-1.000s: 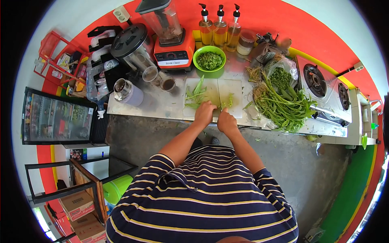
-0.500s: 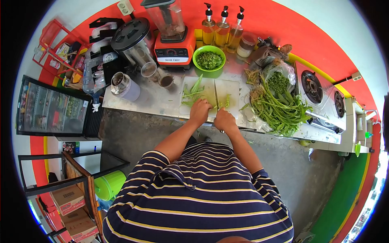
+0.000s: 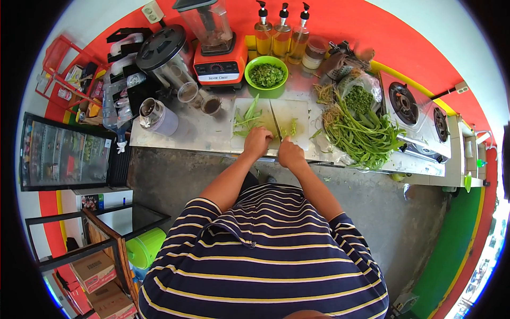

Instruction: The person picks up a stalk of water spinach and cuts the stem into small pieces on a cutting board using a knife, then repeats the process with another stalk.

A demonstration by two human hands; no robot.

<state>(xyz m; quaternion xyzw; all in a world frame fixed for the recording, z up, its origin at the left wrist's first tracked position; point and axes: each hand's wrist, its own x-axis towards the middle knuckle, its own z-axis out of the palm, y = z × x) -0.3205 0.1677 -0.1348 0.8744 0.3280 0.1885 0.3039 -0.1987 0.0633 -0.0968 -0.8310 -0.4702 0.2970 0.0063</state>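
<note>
Head view, and it is all happening at the white cutting board (image 3: 297,109) on the steel table (image 3: 204,135). The left hand (image 3: 257,142) sits on the board's near edge, knuckles bent, fingers curled down onto the near ends of the leafy stalks (image 3: 245,118). Whether that grip closes around them or only presses them flat, I cannot tell. The stalks fan out from the fingers over the board's left half.

The right hand (image 3: 290,154) is just beside it at the same near edge, its grip wrapped tight on the knife (image 3: 274,121). The handle is hidden in the fist. The dark blade runs up the middle of the board, between the stalks and a small heap of chopped greens (image 3: 292,127) on the board's right half.

Behind the board stands a green bowl (image 3: 265,85) of chopped leaves. Beyond the bowl there is an orange blender base (image 3: 219,66), and its label reads "SILVER CREST". Behind the board to the right, 3 pump bottles (image 3: 281,34) line the wall; their labels are too small to read. Right of the board lies a big pile of long greens (image 3: 366,135), and past it a 2-burner stove (image 3: 414,111). Left of the board stands a steel cup (image 3: 156,116).
</note>
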